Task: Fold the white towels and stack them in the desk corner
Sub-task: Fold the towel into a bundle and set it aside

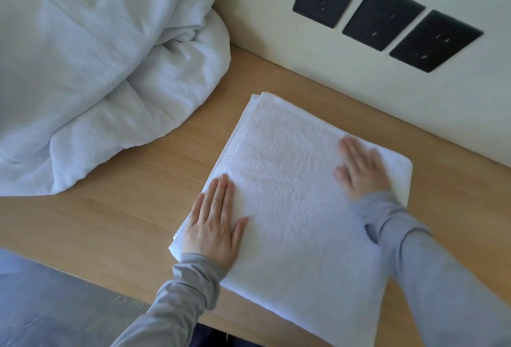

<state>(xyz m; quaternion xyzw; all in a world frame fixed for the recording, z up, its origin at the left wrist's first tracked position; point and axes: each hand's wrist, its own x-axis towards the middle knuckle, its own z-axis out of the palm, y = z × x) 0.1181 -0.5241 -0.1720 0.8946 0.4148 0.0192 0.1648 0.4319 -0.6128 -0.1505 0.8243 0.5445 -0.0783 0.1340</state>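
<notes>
The left hand (214,222) lies flat, fingers straight, on the near-left edge of the folded white towel (290,194); the right hand (360,168), blurred, presses flat on its far-right part. The towel rests on the wooden desk (124,194), beside the unfolded towel heap (96,70).

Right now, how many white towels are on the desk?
2 visible: a folded towel flat under the left hand and right hand, by the wall; a crumpled heap at far left, which may hide more.
</notes>
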